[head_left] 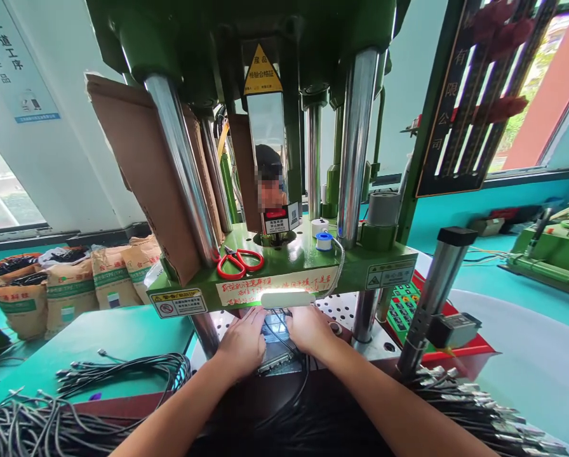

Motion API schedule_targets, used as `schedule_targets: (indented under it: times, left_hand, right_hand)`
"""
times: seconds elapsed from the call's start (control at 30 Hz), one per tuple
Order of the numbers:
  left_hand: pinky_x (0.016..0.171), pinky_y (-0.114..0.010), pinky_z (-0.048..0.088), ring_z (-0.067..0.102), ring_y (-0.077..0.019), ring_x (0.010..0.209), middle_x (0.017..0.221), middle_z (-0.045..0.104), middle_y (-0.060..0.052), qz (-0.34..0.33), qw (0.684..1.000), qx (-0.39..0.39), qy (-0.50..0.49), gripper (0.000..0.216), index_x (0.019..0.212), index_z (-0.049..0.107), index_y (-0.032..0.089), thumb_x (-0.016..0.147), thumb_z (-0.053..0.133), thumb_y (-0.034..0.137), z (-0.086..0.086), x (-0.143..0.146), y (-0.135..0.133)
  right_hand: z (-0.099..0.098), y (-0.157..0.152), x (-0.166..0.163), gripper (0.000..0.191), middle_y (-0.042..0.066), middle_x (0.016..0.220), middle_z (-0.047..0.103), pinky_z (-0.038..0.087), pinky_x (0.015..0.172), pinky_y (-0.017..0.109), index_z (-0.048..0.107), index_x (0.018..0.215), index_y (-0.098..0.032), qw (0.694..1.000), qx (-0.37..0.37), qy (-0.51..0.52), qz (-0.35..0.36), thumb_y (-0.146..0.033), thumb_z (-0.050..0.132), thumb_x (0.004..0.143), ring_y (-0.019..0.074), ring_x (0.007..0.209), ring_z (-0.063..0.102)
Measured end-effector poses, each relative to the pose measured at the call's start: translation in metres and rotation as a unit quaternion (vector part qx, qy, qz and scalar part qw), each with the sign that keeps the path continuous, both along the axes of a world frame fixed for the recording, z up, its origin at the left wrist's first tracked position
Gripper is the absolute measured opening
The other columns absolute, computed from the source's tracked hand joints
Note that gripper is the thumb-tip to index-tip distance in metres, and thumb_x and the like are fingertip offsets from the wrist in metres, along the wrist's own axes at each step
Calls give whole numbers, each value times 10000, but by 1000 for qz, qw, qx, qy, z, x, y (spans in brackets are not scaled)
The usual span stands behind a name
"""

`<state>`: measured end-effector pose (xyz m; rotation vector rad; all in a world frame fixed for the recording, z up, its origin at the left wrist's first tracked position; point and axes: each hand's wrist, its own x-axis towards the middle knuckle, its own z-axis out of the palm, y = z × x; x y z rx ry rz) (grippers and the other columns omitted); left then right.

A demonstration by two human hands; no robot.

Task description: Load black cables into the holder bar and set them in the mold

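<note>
Both hands reach under the front of a green press, over a metal mould (277, 339). My left hand (243, 341) is at the mould's left side, fingers close together and pointing inward. Its fingertips meet near the lit lamp bar, and what they pinch is hidden. At the right side, my right hand (308, 329) has its fingers curled in at a black cable (289, 343). The cable loops across the mould and drops toward my lap. A white lamp bar (287, 299) hangs just above the fingertips.
Red-handled scissors (239, 263) and a blue-and-white tape spool (323, 241) lie on the press ledge (294, 257). Bundles of black cables lie left (122, 371) and right (479, 412). A red control box with green keypad (406, 311) stands right. Steel columns (358, 146) flank the work area.
</note>
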<state>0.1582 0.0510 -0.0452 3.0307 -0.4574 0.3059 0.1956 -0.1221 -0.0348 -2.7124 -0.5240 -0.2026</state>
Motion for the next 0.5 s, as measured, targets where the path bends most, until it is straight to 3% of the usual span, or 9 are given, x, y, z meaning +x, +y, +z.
schedule_targets:
  times: [0.23,0.4,0.5]
  left_hand:
    - [1183,-401,151,337,-225,1354,1444,413,-63,-19,1000,-2,8,684,1403,416,124,719,408,119,-4,3,-20]
    - [1146,-364,237,409,-220,1289,1344,514,-65,-13,1000,-10,-4,642,1319,504,138,684,415,105,-4,3,-13]
    - [1137,-371,247,423,-228,1274,1330,524,-83,-9,1000,-12,-6,627,1298,512,124,678,424,110,-2,4,-14]
  right_hand:
    - [-7,1,5,344,136,978,691,441,841,340,693,1076,-148,1000,1,-16,-1,-184,440,846,267,973,620]
    - [-11,1,5,328,137,932,695,411,884,332,714,1022,-140,1000,-5,-17,-1,-158,438,846,252,960,621]
    - [-14,1,7,330,130,1003,688,400,888,334,715,1016,-152,1000,-4,-21,3,-142,443,829,252,978,613]
